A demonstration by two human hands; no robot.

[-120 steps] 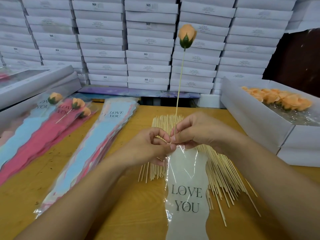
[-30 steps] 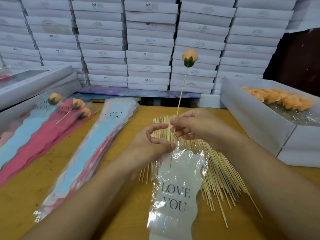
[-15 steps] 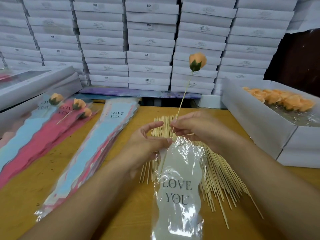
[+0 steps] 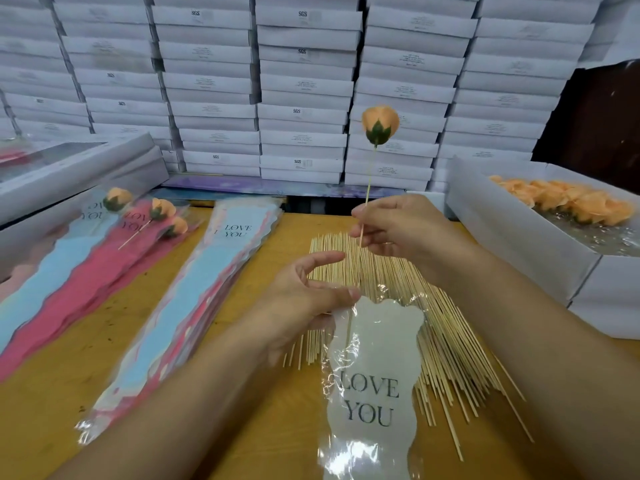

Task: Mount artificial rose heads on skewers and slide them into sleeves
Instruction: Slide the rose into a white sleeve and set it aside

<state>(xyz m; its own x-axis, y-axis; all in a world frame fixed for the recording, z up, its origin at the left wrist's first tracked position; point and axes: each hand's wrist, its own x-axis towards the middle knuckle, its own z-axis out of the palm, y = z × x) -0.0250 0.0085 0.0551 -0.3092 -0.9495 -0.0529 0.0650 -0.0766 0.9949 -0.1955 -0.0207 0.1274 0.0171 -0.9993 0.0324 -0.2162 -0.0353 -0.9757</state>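
Up at about one o'clock from the middle of the head view, the right hand (image 4: 398,230) pinches a thin skewer (image 4: 370,178) between thumb and fingertips, its stem nearly upright and leaning slightly to the right. An orange rose head (image 4: 380,124) with a green calyx sits on the skewer's top end, seen against the stacked white boxes (image 4: 304,84) that fill the twelve o'clock side. The skewer's lower tip shows just below the fingers, above the sleeve and apart from it.

At the centre, the left hand (image 4: 308,299) grips the top edge of a clear sleeve (image 4: 374,382) with a white wavy insert printed "LOVE YOU"; its thumb presses the plastic at the sleeve's mouth while the index finger stretches out above it. The sleeve runs down toward six o'clock and lies over a loose heap of skewers (image 4: 450,348) spread on the yellow wooden table (image 4: 69,403).

Toward nine o'clock lies a stack of empty sleeves (image 4: 194,306) in blue and pink, its top one also printed "LOVE YOU". Farther out at ten o'clock, three finished roses (image 4: 159,209) rest in sleeves on a blue and pink pile, beside a long grey box (image 4: 69,168). At three o'clock an open white box (image 4: 519,244) holds loose rose heads (image 4: 568,200) of the same orange on crinkled clear plastic.
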